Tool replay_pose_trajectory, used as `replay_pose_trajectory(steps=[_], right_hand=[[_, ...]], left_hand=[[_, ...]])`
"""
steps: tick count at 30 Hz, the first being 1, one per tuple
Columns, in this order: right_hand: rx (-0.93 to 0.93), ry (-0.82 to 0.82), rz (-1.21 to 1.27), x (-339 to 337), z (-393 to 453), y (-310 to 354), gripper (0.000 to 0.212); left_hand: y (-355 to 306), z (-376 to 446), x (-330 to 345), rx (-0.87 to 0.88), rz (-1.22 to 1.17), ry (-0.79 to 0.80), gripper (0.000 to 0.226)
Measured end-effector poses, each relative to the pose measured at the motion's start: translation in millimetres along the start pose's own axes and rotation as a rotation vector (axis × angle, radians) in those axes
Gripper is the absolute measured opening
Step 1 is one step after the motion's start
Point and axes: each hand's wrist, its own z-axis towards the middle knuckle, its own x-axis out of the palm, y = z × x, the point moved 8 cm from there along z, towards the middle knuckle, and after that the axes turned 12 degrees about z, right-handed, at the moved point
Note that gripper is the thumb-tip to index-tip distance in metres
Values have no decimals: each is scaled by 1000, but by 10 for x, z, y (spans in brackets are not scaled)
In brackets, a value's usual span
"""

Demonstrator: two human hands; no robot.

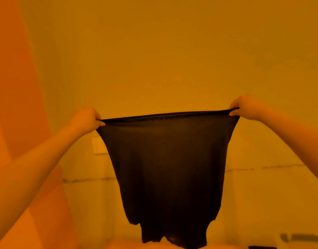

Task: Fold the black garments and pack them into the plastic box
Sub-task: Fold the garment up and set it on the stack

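The black garment (165, 159) hung limp and thin — likely light, sliding easily. The left hand (87, 118) and right hand (244, 107) pinched its top corners — sensible holds.

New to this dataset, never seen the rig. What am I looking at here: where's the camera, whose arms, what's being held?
There is no robot: a person works with bare hands, and the single picture comes from a wide-angle camera worn on the head, looking forward. The two bare forearms reaching in from the lower corners are the wearer's own.

The left hand and the right hand each pinch one end of the top edge of a black garment. They hold it up, stretched taut between them, in front of a plain wall. The cloth hangs freely below that grip, narrowing toward an uneven bottom edge.

Everything is tinted orange-yellow. A pale wall switch plate sits behind the left forearm. A dark blurred shape at the lower right cannot be identified. The plastic box is not clearly visible, and no work surface can be made out.
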Motion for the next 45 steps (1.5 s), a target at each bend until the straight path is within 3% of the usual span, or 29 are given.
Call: replay_pose_trajectory(steps=[4, 9, 12, 18, 22, 28, 32, 35, 40, 45], right_hand=[[27, -122, 190, -121, -32, -3, 16], [70, -172, 319, -299, -49, -34, 21], [118, -48, 291, -231, -95, -58, 21], [63, -91, 408, -345, -106, 1, 2], [72, 15, 575, -208, -189, -38, 12], [152, 138, 607, 0, -285, -241, 9], [223, 297, 634, 383, -378, -343, 5], [287, 376, 633, 762, -425, -487, 7], [342, 246, 515, 1004, -260, -718, 2], [338, 35, 631, 530, -6, -707, 10]], left_hand=[[4, 3, -76, -4, -164, -1, 32], [-19, -40, -187, 33, -310, -32, 18], [-44, -37, -126, 112, -226, 0, 16], [22, -3, -204, 75, -230, -53, 11], [97, -48, -72, 60, -277, -14, 11], [183, -254, 148, 41, -553, 190, 8], [97, -438, 537, 83, -462, 395, 7], [-36, -490, 870, 92, -408, 463, 7], [-193, -254, 1154, -8, -373, 353, 17], [-274, 246, 724, -79, -474, 99, 22]])
